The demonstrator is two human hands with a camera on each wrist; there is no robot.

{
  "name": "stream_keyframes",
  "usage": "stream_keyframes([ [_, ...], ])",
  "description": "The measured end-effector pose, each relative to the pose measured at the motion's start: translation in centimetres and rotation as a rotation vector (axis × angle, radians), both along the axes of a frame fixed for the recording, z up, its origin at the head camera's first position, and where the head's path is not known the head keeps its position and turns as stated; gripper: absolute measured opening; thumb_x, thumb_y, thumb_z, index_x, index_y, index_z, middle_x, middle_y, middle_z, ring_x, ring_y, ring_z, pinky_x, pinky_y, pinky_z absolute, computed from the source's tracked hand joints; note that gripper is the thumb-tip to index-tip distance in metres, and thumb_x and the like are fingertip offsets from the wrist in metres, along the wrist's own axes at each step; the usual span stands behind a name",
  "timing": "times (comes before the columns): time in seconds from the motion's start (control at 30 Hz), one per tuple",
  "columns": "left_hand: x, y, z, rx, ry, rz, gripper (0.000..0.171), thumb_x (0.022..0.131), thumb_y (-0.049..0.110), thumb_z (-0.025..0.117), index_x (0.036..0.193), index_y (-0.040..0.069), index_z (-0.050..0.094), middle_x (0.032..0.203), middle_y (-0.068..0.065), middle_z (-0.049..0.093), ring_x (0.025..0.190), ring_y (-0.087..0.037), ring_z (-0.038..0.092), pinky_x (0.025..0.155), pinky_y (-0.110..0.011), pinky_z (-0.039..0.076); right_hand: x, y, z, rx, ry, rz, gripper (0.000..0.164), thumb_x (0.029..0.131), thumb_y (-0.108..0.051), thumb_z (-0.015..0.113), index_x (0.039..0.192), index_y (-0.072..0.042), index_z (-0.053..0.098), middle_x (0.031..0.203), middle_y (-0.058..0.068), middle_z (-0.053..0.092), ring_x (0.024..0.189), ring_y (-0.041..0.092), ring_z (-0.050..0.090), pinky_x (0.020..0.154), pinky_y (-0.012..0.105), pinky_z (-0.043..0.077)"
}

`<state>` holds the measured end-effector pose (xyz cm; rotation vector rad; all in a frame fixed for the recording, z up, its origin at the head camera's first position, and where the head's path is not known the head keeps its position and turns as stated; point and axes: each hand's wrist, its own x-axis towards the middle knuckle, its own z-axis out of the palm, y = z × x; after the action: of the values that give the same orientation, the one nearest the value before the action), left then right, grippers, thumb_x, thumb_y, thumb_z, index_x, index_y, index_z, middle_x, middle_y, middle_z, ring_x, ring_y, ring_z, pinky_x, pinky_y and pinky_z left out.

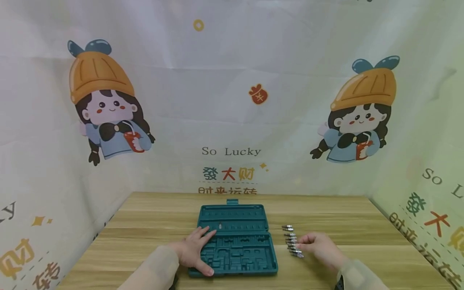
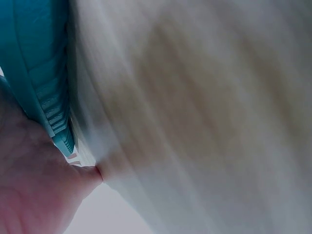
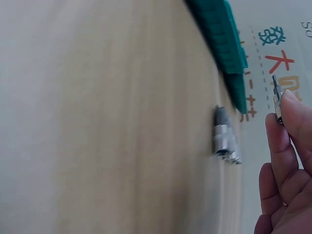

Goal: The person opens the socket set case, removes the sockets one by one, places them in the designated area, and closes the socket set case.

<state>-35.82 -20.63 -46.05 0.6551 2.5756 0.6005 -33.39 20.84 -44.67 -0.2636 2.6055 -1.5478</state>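
A teal tool case (image 1: 237, 233) lies unfolded on the table, its moulded slots facing up. My left hand (image 1: 195, 247) rests on the case's left side with fingers spread; in the left wrist view the hand (image 2: 44, 175) touches the case's ribbed edge (image 2: 48, 87). One small bit socket (image 1: 220, 226) stands in the far half. Between thumb and finger my right hand (image 1: 320, 246) pinches a metal bit socket (image 3: 278, 100), its slim tip pointing up. Several more bit sockets (image 1: 290, 235) lie in a column right of the case, beside that hand.
The wooden table (image 1: 156, 217) runs back to a printed cloth (image 1: 174, 121) that hangs behind and at both sides. A latch tab (image 1: 232, 201) sticks out from the case's far edge.
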Motion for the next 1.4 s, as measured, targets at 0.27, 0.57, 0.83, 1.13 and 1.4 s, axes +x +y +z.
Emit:
stream_keyframes([
  [0.27, -0.1, 0.0, 0.0, -0.002, -0.008, 0.003, 0.111, 0.07, 0.067, 0.073, 0.156, 0.025, 0.017, 0.16, -0.009, 0.009, 0.145, -0.038, 0.002, 0.105, -0.068, 0.017, 1.1, 1.2, -1.1, -0.002, -0.051, 0.043, 0.018, 0.082, -0.01, 0.075, 0.091, 0.005, 0.068, 0.089, 0.003, 0.066, 0.083, 0.016, 0.054, 0.073, 0.031, 0.044],
  [0.57, -0.2, -0.1, 0.1, 0.003, -0.001, -0.003, 0.113, 0.068, 0.071, 0.071, 0.156, 0.025, 0.017, 0.16, -0.011, 0.009, 0.145, -0.039, 0.002, 0.103, -0.071, 0.016, 1.1, 1.2, -2.1, 0.079, 0.027, 0.053, 0.014, 0.078, -0.01, 0.078, 0.082, 0.0, 0.069, 0.084, 0.001, 0.065, 0.078, 0.017, 0.051, 0.07, 0.032, 0.041],
  [0.83, -0.3, -0.1, -0.3, 0.007, 0.0, 0.004, 0.112, 0.065, 0.074, 0.07, 0.155, 0.034, 0.017, 0.16, -0.008, 0.01, 0.145, -0.038, 0.002, 0.102, -0.072, 0.016, 1.3, 0.6, -1.9, 0.138, 0.066, 0.017, 0.013, 0.076, -0.009, 0.079, 0.078, -0.003, 0.069, 0.078, -0.001, 0.064, 0.075, 0.016, 0.052, 0.069, 0.032, 0.041],
  [1.13, -0.3, -0.1, -0.3, -0.009, 0.013, 0.001, 0.112, 0.068, 0.069, 0.072, 0.156, 0.026, 0.017, 0.16, -0.009, 0.01, 0.145, -0.038, 0.003, 0.103, -0.07, 0.017, 1.6, 0.5, -1.9, 0.132, 0.088, 0.036, 0.017, 0.073, -0.004, 0.08, 0.079, -0.002, 0.064, 0.075, 0.0, 0.059, 0.072, 0.017, 0.052, 0.063, 0.027, 0.042],
  [1.4, -0.5, -0.2, -0.6, -0.03, 0.024, 0.009, 0.112, 0.067, 0.071, 0.071, 0.155, 0.029, 0.017, 0.16, -0.007, 0.011, 0.146, -0.037, 0.004, 0.105, -0.069, 0.017, 1.6, 0.8, -1.6, 0.143, 0.075, 0.035, 0.021, 0.072, -0.004, 0.081, 0.077, -0.003, 0.06, 0.077, 0.002, 0.057, 0.074, 0.018, 0.05, 0.066, 0.031, 0.041],
])
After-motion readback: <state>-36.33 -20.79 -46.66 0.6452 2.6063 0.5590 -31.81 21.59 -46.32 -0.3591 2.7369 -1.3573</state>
